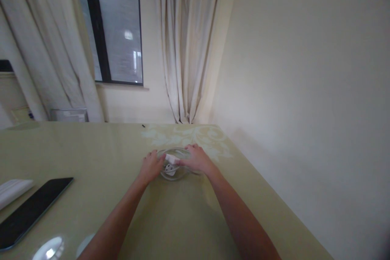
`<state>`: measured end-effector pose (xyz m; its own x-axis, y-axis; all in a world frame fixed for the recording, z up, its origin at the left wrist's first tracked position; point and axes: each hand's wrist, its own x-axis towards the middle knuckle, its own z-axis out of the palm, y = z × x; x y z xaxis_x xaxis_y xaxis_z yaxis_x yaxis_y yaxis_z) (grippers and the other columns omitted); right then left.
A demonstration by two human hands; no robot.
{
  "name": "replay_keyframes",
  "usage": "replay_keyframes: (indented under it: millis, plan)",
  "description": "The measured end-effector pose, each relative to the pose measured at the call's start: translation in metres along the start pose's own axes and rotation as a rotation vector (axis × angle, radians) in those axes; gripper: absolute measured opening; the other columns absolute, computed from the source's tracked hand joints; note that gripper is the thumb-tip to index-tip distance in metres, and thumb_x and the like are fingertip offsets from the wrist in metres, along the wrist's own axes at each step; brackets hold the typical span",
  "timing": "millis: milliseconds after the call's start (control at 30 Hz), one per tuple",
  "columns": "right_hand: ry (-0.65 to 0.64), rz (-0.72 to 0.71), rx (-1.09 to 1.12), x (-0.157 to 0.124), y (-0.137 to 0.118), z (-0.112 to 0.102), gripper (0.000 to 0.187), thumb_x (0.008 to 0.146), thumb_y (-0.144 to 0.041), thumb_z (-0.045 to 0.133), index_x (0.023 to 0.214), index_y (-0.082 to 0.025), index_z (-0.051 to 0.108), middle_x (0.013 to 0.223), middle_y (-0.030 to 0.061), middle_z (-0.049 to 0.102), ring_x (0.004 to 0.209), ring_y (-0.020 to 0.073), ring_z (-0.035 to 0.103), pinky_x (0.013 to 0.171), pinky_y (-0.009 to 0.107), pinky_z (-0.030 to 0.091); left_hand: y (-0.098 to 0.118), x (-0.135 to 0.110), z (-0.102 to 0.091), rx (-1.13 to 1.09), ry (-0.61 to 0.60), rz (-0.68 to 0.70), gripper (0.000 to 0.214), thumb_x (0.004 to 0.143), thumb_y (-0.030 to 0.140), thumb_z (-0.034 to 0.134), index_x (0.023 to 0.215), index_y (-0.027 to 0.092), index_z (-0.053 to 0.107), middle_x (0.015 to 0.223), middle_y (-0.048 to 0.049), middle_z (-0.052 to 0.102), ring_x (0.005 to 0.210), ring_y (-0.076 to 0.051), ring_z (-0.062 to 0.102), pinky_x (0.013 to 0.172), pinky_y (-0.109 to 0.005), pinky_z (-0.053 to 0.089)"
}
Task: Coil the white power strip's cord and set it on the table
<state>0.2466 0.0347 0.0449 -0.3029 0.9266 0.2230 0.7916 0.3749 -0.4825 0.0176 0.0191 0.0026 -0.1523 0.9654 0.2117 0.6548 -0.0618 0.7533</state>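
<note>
A coiled white extension cord (173,178) lies on the table in front of me, its loops forming a rough ring. Inside the ring are a white block (172,159), perhaps its plug, and a socket piece (170,169) with dark holes. My left hand (151,166) grips the left side of the coil, its thumb by the white block. On the right side, my right hand (198,160) holds the loops with its thumb reaching in to the block. Parts of the cord are hidden by my fingers.
A dark tablet-like slab (33,211) and a white box-like object (14,191) lie at the left on the glossy, yellowish table (100,150). A tiny dark item (143,126) is near the far edge. A wall (292,109) runs along the right side; curtains (189,48) hang behind.
</note>
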Motion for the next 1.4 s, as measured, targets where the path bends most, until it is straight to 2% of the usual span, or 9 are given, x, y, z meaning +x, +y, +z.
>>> replay_keyframes:
  millis: [133, 267, 367, 533, 800, 967, 1100, 1267, 1400]
  plan:
    - [-0.206, -0.033, 0.103, 0.001, 0.015, -0.002, 0.056, 0.076, -0.053, 0.084, 0.125, -0.029, 0.075, 0.117, 0.0075, 0.078, 0.110, 0.0310, 0.072, 0.097, 0.042, 0.054, 0.026, -0.021, 0.023, 0.118, -0.125, 0.350, 0.056, 0.093, 0.051, 0.062, 0.140, 0.022, 0.063, 0.151, -0.0167, 0.060, 0.147, -0.034, 0.046, 0.124, -0.052, 0.025]
    - [-0.193, -0.046, 0.113, 0.005, 0.015, -0.006, 0.047, 0.078, -0.032, 0.081, 0.124, -0.026, 0.075, 0.117, 0.0080, 0.079, 0.109, 0.0297, 0.073, 0.096, 0.040, 0.055, 0.038, -0.038, 0.044, 0.418, -0.172, 0.614, 0.061, 0.082, 0.045, 0.079, 0.137, 0.022, 0.067, 0.144, -0.0158, 0.066, 0.143, -0.037, 0.050, 0.124, -0.055, 0.029]
    - [-0.110, -0.052, 0.110, -0.001, 0.014, -0.022, 0.051, 0.083, -0.031, 0.077, 0.132, -0.021, 0.070, 0.133, 0.0142, 0.072, 0.115, 0.0299, 0.070, 0.099, 0.041, 0.053, 0.029, -0.037, 0.037, 0.496, -0.092, 0.585, 0.032, 0.089, 0.022, 0.067, 0.120, 0.024, 0.075, 0.131, -0.0149, 0.072, 0.136, -0.037, 0.057, 0.122, -0.056, 0.032]
    - [0.013, -0.054, 0.113, -0.042, 0.024, -0.038, 0.044, 0.096, -0.031, 0.064, 0.139, -0.019, 0.063, 0.139, 0.0168, 0.065, 0.113, 0.0258, 0.070, 0.101, 0.041, 0.052, -0.006, -0.025, -0.011, 0.516, 0.033, 0.446, 0.026, 0.090, 0.013, 0.055, 0.098, 0.025, 0.077, 0.124, -0.0152, 0.074, 0.130, -0.041, 0.058, 0.118, -0.060, 0.034]
    - [0.070, -0.080, 0.147, -0.116, 0.049, 0.008, 0.048, 0.090, -0.019, 0.066, 0.137, -0.023, 0.063, 0.140, 0.0131, 0.062, 0.135, 0.0263, 0.058, 0.119, 0.041, 0.042, -0.035, -0.005, -0.052, 0.415, 0.241, 0.270, 0.018, 0.085, 0.023, 0.060, 0.067, 0.023, 0.063, 0.091, -0.0156, 0.070, 0.122, -0.046, 0.058, 0.118, -0.068, 0.027]
    - [0.157, -0.034, 0.106, -0.122, 0.048, 0.013, 0.044, 0.090, -0.017, 0.062, 0.134, -0.023, 0.065, 0.136, 0.0133, 0.062, 0.133, 0.0266, 0.059, 0.119, 0.042, 0.043, -0.048, -0.015, -0.067, 0.336, 0.382, 0.243, 0.021, 0.089, 0.024, 0.052, 0.083, 0.026, 0.073, 0.108, -0.0177, 0.075, 0.142, -0.050, 0.045, 0.117, -0.075, 0.024]
    - [0.128, -0.075, -0.043, -0.113, 0.028, 0.021, 0.041, 0.093, -0.018, 0.059, 0.134, -0.021, 0.065, 0.141, 0.0148, 0.061, 0.135, 0.0290, 0.056, 0.117, 0.043, 0.044, -0.043, -0.055, -0.034, 0.454, 0.310, 0.298, 0.050, 0.090, 0.013, 0.045, 0.128, 0.022, 0.075, 0.153, -0.0200, 0.060, 0.153, -0.044, 0.039, 0.126, -0.070, 0.014]
    - [-0.028, -0.212, -0.187, -0.094, -0.014, 0.056, 0.028, 0.099, -0.022, 0.054, 0.121, -0.018, 0.070, 0.126, 0.0145, 0.068, 0.119, 0.0287, 0.061, 0.107, 0.042, 0.050, -0.013, -0.111, 0.036, 0.637, 0.012, 0.379, 0.069, 0.087, 0.004, 0.039, 0.148, 0.023, 0.065, 0.162, -0.0128, 0.053, 0.151, -0.034, 0.046, 0.128, -0.058, 0.022]
    - [-0.039, -0.276, -0.121, -0.096, -0.029, 0.068, 0.027, 0.099, -0.020, 0.053, 0.121, -0.018, 0.068, 0.123, 0.0125, 0.069, 0.115, 0.0255, 0.061, 0.106, 0.038, 0.048, -0.003, -0.131, 0.041, 0.632, -0.060, 0.355, 0.063, 0.093, 0.006, 0.038, 0.149, 0.021, 0.064, 0.155, -0.0127, 0.061, 0.143, -0.027, 0.055, 0.125, -0.050, 0.029]
